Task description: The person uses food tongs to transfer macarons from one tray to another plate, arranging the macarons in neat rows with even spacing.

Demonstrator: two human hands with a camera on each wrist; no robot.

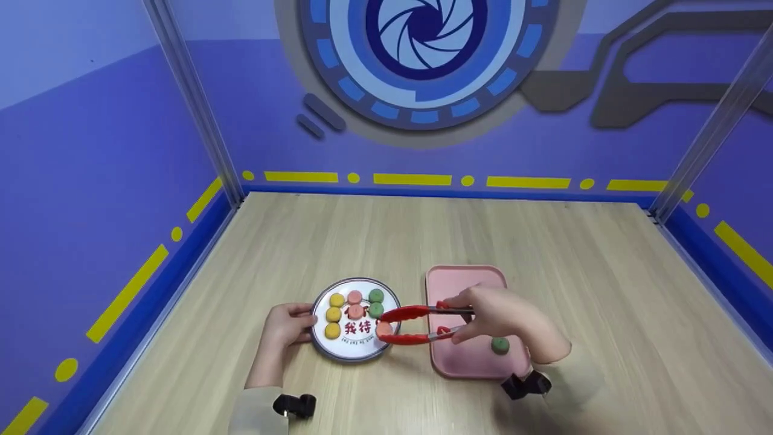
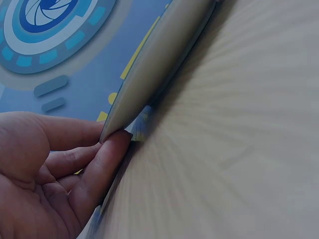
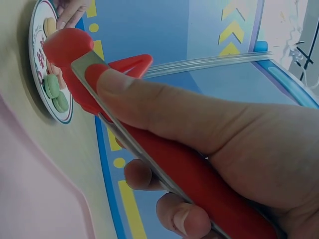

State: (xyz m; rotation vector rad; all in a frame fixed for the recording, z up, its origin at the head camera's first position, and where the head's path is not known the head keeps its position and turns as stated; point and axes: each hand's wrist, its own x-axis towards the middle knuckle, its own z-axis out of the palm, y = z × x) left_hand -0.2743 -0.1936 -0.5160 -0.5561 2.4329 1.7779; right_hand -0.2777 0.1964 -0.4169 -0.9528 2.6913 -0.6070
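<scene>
My left hand (image 1: 287,326) pinches the left rim of a round white plate (image 1: 356,353) with a dark edge and red characters. In the left wrist view, thumb and fingers hold the plate's rim (image 2: 149,64). On the plate stand three yellow macarons (image 1: 333,314), two pink macarons (image 1: 355,297) and two green macarons (image 1: 376,295). My right hand (image 1: 492,309) grips red-tipped metal tongs (image 1: 410,339). Between the tong tips, at the plate's right side, is another pink macaron (image 1: 384,328); whether it touches the plate I cannot tell.
A pink rectangular tray (image 1: 465,365) lies right of the plate, partly under my right hand and the tongs. One green macaron (image 1: 499,345) sits in it. Blue and purple panels (image 1: 423,145) enclose the wooden table (image 1: 338,235) at the back and sides.
</scene>
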